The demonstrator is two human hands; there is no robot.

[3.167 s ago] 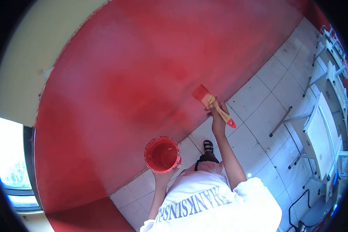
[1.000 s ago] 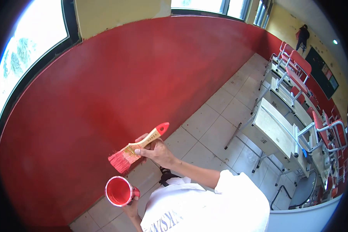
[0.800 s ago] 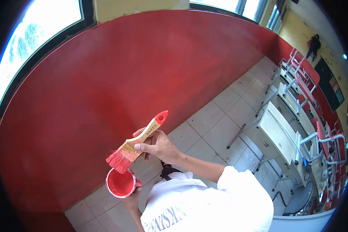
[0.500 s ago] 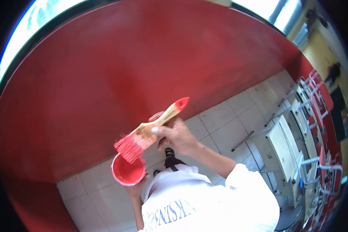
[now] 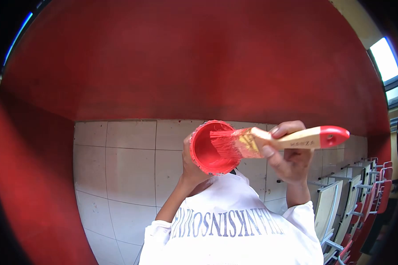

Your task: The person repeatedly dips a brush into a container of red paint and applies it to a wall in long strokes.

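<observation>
My left hand [image 5: 191, 164] is wrapped round the outside of a round paint pot [image 5: 203, 168], whose inside is coated in red paint. In my right hand [image 5: 292, 161] is a flat paintbrush [image 5: 254, 142] with a pale wooden handle and a red handle end. Fingers and thumb pinch the handle near its neck. The brush lies nearly level, its red-soaked bristles over the mouth of the pot. Paint smears the metal band and the pot's rim.
A red wall [image 5: 172, 66] spans the view ahead and continues down the left side. Below it lies a white tiled floor [image 5: 128, 168]. Desks [image 5: 329, 207] and red chairs [image 5: 382, 196] stand in rows at the right. A window [image 5: 384, 59] shows at upper right.
The pot has come up and to the right in view. The brush has turned from a slant to nearly level, bristles now over the pot's mouth. The view has swung round.
</observation>
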